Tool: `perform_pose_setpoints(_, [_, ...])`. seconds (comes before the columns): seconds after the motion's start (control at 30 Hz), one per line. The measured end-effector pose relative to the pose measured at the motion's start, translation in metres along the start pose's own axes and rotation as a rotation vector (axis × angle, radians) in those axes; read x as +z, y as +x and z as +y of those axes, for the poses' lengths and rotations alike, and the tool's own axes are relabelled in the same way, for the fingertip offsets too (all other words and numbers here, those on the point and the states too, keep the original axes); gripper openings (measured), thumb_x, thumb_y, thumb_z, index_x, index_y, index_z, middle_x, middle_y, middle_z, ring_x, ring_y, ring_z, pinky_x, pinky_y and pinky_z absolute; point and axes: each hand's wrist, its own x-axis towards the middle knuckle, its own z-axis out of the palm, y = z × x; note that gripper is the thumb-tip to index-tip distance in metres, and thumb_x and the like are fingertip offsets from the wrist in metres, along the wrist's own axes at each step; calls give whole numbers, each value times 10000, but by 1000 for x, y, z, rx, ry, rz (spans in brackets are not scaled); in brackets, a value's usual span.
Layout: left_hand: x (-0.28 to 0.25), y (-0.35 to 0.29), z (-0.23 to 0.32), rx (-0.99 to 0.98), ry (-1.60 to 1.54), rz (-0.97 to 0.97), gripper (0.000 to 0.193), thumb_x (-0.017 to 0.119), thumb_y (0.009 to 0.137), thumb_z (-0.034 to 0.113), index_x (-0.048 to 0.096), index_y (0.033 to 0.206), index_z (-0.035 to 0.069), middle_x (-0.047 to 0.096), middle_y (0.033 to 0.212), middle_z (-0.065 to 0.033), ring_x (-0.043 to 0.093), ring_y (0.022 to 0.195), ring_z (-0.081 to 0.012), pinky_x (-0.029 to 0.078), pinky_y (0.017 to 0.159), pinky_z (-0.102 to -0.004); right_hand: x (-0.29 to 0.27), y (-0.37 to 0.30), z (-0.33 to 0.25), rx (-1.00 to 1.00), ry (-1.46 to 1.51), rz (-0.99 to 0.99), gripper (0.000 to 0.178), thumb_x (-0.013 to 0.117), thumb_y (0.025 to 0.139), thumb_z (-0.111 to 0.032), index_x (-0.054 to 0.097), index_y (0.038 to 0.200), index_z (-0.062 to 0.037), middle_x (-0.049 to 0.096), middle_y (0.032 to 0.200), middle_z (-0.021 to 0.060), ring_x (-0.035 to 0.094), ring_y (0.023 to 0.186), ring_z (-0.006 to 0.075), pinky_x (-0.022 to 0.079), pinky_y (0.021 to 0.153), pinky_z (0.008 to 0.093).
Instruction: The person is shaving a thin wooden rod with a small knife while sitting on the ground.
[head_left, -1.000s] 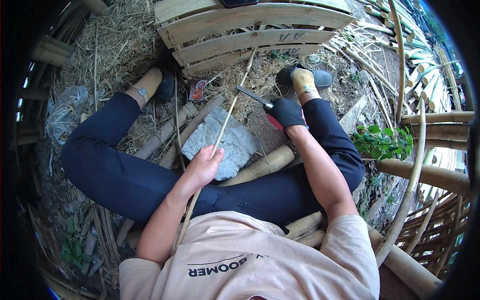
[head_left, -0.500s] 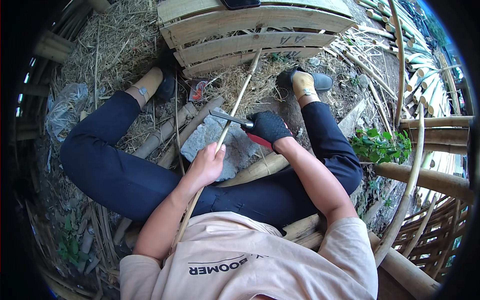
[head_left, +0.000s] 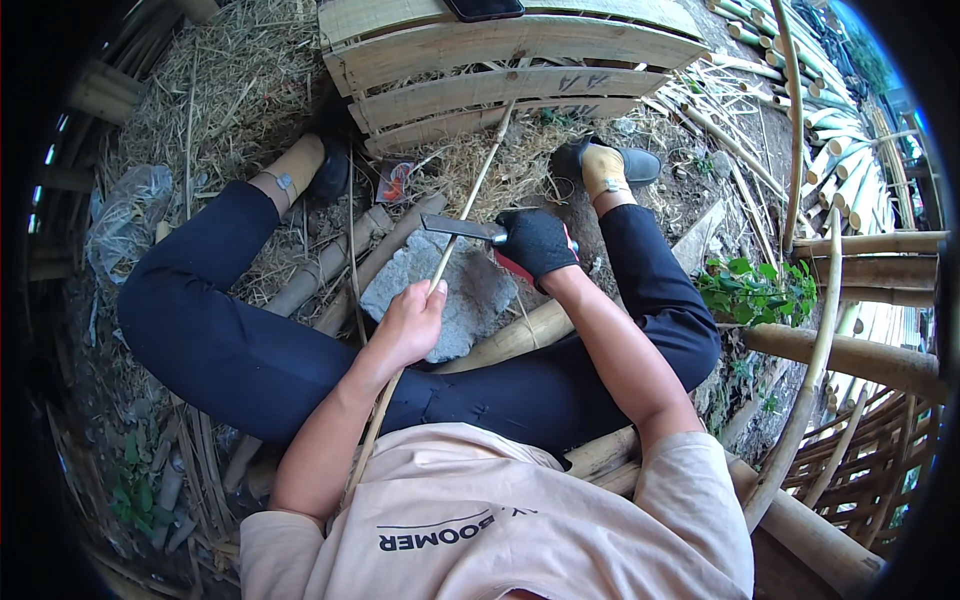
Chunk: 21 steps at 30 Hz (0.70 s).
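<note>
My bare left hand [head_left: 408,322] is closed round a long, thin bamboo strip [head_left: 484,178]. The strip slants from beside my left forearm up toward the wooden crate. In a black and red glove, my right hand [head_left: 535,245] grips the handle of a knife [head_left: 462,229] with a broad, dark blade. That blade lies across the strip just beyond my left hand, with its tip pointing left. Beneath both sits a rough grey stone block [head_left: 455,325] between my legs. My right fingers are partly hidden by the back of the glove.
A slatted wooden crate [head_left: 510,75] stands ahead with a phone [head_left: 484,8] on top. Cut bamboo poles [head_left: 855,185] are piled at the right, near a leafy plant [head_left: 760,290]. Crumpled clear plastic [head_left: 130,215] lies left; straw covers much of the ground.
My gloved hand and the knife have shifted slightly up and to the right. The blade now shows more of its flat side. My left hand has moved only slightly.
</note>
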Motion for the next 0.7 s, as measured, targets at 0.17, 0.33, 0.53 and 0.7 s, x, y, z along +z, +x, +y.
perform_pose_setpoints(0.17, [-1, -12, -1, -57, -57, -55, 389, 450, 1081, 307, 520, 851, 0, 488, 652, -60, 463, 633, -166, 420, 617, -382, -8, 6, 43, 225, 6, 44, 285, 626, 888, -376, 758, 956, -132, 733, 893, 182, 712, 848, 383, 560, 796, 484])
perform_pose_setpoints(0.33, [5, -8, -8, -38, -6, 34, 392, 456, 1077, 326, 525, 875, -2, 519, 681, -87, 490, 649, -187, 441, 643, -391, -11, -3, 5, 110, 78, -57, 325, 630, 887, -410, 752, 998, -130, 728, 943, 199, 703, 893, 391, 554, 822, 480])
perform_pose_setpoints(0.53, [6, -7, -9, -5, 36, 20, 373, 450, 1075, 311, 531, 892, -5, 557, 700, -124, 542, 663, -247, 452, 665, -410, -10, -3, 1, -29, 76, -150, 326, 636, 874, -401, 752, 1003, -125, 730, 954, 196, 700, 925, 389, 547, 851, 467])
perform_pose_setpoints(0.7, [2, -14, 2, -34, -42, -57, 372, 441, 1080, 301, 524, 884, -4, 537, 689, -121, 525, 655, -248, 448, 660, -411, -2, 19, 41, 218, 38, -56, 310, 647, 854, -380, 759, 973, -117, 734, 937, 189, 705, 904, 391, 553, 833, 468])
